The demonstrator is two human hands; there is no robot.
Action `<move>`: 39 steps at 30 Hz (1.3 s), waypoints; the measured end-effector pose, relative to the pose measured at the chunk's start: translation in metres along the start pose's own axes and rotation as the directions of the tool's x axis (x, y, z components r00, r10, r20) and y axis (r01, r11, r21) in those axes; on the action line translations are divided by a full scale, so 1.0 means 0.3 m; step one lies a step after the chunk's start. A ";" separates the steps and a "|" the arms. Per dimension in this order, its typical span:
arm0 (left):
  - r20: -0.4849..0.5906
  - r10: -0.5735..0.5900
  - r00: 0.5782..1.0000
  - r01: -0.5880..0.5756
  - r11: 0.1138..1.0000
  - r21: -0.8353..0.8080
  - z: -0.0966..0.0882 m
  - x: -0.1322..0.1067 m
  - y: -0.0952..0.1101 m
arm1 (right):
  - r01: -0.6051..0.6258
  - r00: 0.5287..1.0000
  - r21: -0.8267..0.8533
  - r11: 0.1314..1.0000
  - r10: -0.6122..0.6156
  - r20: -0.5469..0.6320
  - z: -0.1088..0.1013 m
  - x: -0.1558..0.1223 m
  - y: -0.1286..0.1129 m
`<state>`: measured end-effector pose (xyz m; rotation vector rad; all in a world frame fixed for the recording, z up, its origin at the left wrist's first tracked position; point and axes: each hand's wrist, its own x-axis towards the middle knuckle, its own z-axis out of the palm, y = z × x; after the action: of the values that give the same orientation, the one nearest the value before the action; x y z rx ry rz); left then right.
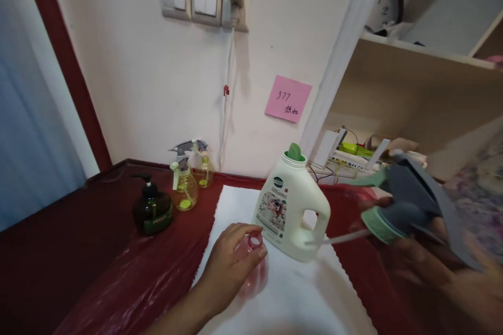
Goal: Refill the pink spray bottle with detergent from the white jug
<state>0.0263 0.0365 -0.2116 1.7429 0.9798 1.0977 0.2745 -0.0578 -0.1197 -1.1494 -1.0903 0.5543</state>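
My left hand (pixel 230 259) is wrapped round the neck of a pink see-through bottle (pixel 257 277), which stands open-topped on a white cloth (pixel 298 288). At the right, my right hand (pixel 428 261) grips a grey and green spray nozzle (pixel 401 217), blurred by motion. Its thin dip tube points left, with the tip in front of a large pale green jug (pixel 293 209). That jug stands upright just behind the bottle; a green piece (pixel 294 152) sits in its uncapped mouth.
Two yellow spray bottles (pixel 184 186) and a dark pump bottle (pixel 152 207) stand on the dark red table (pixel 98 251) at the left. Behind are the wall with switches (pixel 205 2) and a hanging cord (pixel 228 73). A shelf (pixel 424 52) with cluttered items is at the right.
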 end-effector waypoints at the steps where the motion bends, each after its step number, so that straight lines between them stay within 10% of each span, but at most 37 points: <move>1: 0.001 0.002 1.000 -0.002 1.000 0.004 -0.001 0.000 0.001 | -0.022 1.000 0.030 0.999 0.021 0.021 0.051 0.008 -0.010; 9: 0.012 -0.007 1.000 0.006 1.000 0.028 0.001 0.003 0.016 | -0.095 0.977 0.271 0.958 0.037 0.211 0.279 0.057 0.012; 32: 0.000 -0.005 1.000 0.005 1.000 0.002 0.007 -0.003 0.028 | -0.275 0.892 0.059 0.960 0.231 0.389 0.362 -0.048 0.317; 39: -0.096 -0.002 0.995 0.002 1.000 0.001 0.015 -0.026 0.017 | -0.094 0.917 -0.099 0.991 0.125 0.379 0.357 -0.052 0.306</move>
<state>0.0290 0.0267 -0.2102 1.7028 1.0405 1.1884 0.1873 0.0098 -0.2089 -1.2047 -1.3992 0.8584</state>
